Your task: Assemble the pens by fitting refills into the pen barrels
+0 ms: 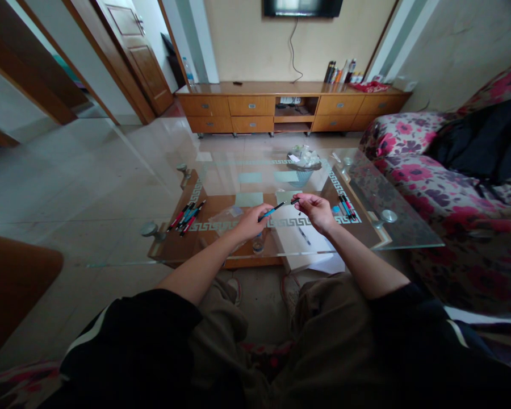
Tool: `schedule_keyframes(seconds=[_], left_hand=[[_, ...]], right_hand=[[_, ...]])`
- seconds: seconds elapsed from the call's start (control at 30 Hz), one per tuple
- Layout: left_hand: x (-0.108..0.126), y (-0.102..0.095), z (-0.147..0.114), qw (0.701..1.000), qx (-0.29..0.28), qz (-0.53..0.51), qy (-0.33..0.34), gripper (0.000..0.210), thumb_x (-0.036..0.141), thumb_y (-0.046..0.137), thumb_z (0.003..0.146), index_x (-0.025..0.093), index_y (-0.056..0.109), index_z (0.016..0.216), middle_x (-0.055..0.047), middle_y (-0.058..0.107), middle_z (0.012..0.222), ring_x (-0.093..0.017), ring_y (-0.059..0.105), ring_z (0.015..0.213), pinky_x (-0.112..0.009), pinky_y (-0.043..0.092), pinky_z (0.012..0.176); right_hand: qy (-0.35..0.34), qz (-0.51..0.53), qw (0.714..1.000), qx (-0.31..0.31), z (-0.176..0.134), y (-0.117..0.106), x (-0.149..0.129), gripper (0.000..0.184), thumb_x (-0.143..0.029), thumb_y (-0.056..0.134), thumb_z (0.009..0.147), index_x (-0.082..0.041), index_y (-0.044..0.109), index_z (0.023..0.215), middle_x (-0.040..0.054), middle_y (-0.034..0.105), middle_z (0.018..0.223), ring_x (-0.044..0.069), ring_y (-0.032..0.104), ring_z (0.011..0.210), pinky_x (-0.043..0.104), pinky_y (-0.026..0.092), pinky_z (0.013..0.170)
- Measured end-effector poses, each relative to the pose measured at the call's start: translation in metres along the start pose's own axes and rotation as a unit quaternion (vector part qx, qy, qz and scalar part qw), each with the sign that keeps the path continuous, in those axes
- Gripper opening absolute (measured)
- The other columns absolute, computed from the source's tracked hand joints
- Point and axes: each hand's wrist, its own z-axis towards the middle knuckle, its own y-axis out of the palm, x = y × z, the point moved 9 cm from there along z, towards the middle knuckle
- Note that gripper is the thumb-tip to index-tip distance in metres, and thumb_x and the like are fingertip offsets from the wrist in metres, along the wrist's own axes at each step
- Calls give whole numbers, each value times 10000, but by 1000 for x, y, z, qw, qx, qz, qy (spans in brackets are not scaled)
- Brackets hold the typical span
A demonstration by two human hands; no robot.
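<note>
One slim blue-and-black pen point(272, 212) occupies my left grip point(256, 222) mid-frame; easing my right grip point(316, 211) could drop its pinched short black piece point(295, 200).

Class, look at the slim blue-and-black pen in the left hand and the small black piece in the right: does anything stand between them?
Nothing visible does. The left hand points the slim blue-and-black pen towards the small black piece in the right hand, with only a narrow gap between.
</note>
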Motion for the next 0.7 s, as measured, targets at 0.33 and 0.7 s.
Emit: schedule_keyframes(seconds=[0.33, 0.7], left_hand=[[8, 0, 0, 1000, -15, 4, 1, 332, 184, 551, 904, 184, 638, 1225, -81, 720, 1074, -179, 671, 994, -311, 523, 912], [9, 1, 0, 1000, -15, 9, 11, 332, 188, 548, 905, 176, 645, 1223, -76, 724, 1086, -172, 671, 996, -291, 524, 908]], right_hand=[[-2, -21, 1000, 7, -2, 3, -3, 393, -440, 870, 623, -202, 717, 896, 46, 741, 988, 180, 693, 872, 363, 588, 860], [20, -27, 999, -9, -7, 12, -4, 437, -453, 896, 575, -190, 724, 879, 46, 751, 923, 173, 696, 802, 347, 598, 813]])
